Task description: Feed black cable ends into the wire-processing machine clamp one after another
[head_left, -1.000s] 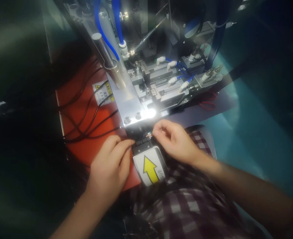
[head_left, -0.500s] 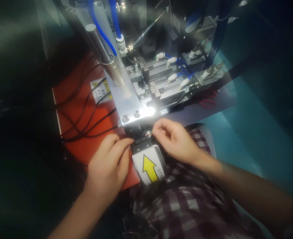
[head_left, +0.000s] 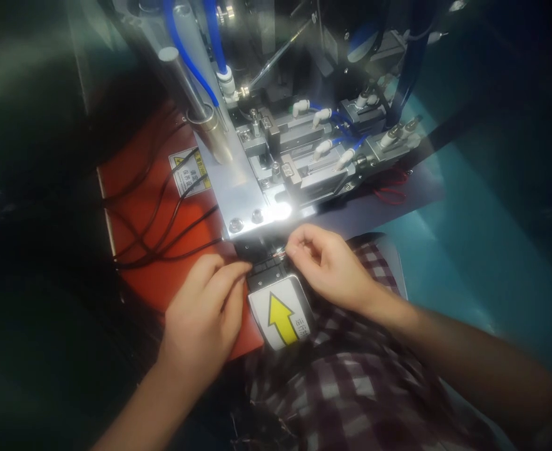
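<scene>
My left hand is closed, with thumb and forefinger together at the left side of a black slotted block. On the other side of that block, my right hand makes a pinch. Beside its fingertips a thin reddish strand shows, too small to name. Anything inside either pinch is hidden by the fingers. Just below the block sits a white plate with a yellow arrow. Directly above both hands is the front end of a shiny metal plate with bolts.
Pneumatic cylinders with white fittings and blue tubes stand behind my hands. Several black cables cross the red base on the left. A metal post rises from the plate. Checked cloth covers my lap.
Both hands keep almost the same place and grip. The view has shifted very slightly; nothing else has visibly moved.
</scene>
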`<action>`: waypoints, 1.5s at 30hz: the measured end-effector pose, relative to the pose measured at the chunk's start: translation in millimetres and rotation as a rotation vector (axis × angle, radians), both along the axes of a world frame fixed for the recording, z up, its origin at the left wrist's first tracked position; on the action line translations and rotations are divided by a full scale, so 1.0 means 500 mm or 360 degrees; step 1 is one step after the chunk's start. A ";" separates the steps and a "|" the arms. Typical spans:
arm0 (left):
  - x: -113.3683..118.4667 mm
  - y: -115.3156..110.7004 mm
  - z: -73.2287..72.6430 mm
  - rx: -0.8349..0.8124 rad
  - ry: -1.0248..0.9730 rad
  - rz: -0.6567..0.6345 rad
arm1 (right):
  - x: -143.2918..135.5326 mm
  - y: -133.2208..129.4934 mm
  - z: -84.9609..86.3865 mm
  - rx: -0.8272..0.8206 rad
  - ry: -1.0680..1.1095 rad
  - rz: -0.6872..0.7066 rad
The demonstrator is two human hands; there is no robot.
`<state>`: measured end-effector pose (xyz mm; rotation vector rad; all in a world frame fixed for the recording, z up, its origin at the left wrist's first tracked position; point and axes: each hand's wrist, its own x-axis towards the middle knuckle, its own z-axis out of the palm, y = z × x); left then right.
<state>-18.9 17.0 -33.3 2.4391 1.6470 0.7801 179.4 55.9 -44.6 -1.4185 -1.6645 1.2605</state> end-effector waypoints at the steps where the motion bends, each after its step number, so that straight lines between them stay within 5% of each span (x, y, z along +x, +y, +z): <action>1: 0.000 0.000 -0.001 0.0004 -0.0001 -0.0004 | 0.000 0.000 0.000 -0.0007 0.0007 -0.0003; 39: -0.002 0.000 -0.003 0.0009 -0.0005 -0.0021 | -0.005 0.004 0.013 0.0090 -0.0243 0.0004; 45: -0.001 0.002 -0.002 0.0009 0.0007 -0.0040 | 0.011 0.003 0.009 -0.0130 -0.0189 -0.0073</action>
